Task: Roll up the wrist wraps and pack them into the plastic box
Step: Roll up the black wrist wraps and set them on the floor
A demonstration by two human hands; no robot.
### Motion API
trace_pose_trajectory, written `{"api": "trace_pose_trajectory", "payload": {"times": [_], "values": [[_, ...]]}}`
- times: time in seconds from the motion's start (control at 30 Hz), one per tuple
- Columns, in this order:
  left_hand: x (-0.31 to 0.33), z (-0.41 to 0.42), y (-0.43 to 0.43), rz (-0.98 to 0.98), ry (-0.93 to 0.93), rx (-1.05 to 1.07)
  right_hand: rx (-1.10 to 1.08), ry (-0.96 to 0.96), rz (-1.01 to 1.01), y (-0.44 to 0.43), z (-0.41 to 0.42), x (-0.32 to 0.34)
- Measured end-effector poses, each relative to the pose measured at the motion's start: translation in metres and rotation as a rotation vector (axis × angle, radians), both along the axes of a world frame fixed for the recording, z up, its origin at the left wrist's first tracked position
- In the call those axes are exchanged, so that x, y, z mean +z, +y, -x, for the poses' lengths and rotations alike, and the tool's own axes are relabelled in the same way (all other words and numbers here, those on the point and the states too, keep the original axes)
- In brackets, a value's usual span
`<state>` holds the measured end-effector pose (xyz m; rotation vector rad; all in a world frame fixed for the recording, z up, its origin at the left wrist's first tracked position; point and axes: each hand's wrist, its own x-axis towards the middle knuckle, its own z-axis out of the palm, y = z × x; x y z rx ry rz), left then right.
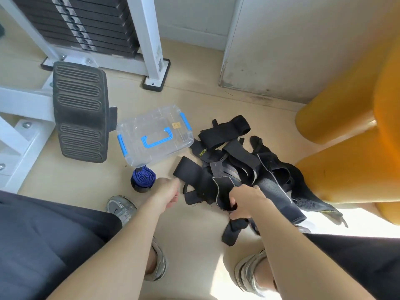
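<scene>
Wraps (pixel 240 167), black and tangled, overlap too much to count. The right hand (pixel 246 202) grips one strap (pixel 223 187) at the heap's 6 o'clock edge. The left hand (pixel 167 192) hides its fingers, so I cannot tell its grip. The plastic box (pixel 154 135) lies at the heap's 10 o'clock, with a blue roll (pixel 142 178) beside it.

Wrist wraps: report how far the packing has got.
Done: one blue roll sits beside the box, not in it. In hand: right hand grips a black wrap, left hand beside it. Left: the black pile unrolled, box lid on.
</scene>
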<state>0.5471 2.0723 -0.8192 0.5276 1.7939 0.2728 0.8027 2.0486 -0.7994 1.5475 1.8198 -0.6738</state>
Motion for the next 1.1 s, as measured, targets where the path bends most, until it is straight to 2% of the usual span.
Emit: {"api": "trace_pose_trajectory", "payload": {"times": [0.07, 0.13, 0.23, 0.4, 0.5, 0.6, 0.67, 0.77, 0.87, 1.0, 1.1], "values": [[0.006, -0.016, -0.005, -0.093, 0.003, -0.174, 0.027, -0.019, -0.067, -0.012, -0.006, 0.001], [0.013, -0.029, -0.009, -0.1, -0.053, -0.303, 0.039, 0.019, -0.158, -0.02, -0.006, 0.001], [0.019, -0.049, -0.017, -0.058, -0.146, -0.388, 0.025, 0.156, -0.45, -0.026, 0.002, 0.007], [0.035, -0.076, -0.013, -0.081, -0.52, -0.134, 0.089, 0.336, -0.817, -0.04, 0.019, 0.027], [0.05, -0.086, -0.002, -0.139, -0.51, -0.104, 0.102, 0.444, -0.945, -0.05, 0.027, 0.037], [0.059, -0.095, 0.006, -0.266, -0.305, -0.109, -0.031, 0.523, -0.772, -0.055, 0.029, 0.049], [0.067, -0.097, 0.007, -0.365, -0.154, -0.043, -0.077, 0.495, -0.632, -0.059, 0.021, 0.052], [0.074, -0.089, 0.005, -0.51, -0.096, 0.14, -0.129, 0.324, -0.378, -0.068, 0.001, 0.049], [0.08, -0.079, 0.001, -0.594, -0.059, 0.163, -0.247, 0.247, -0.136, -0.078, -0.016, 0.04], [0.079, -0.068, -0.001, -0.609, -0.025, 0.109, -0.336, 0.285, -0.026, -0.079, -0.022, 0.039], [0.073, -0.056, -0.003, -0.609, 0.136, -0.054, -0.412, 0.377, -0.054, -0.064, -0.019, 0.045]]}}
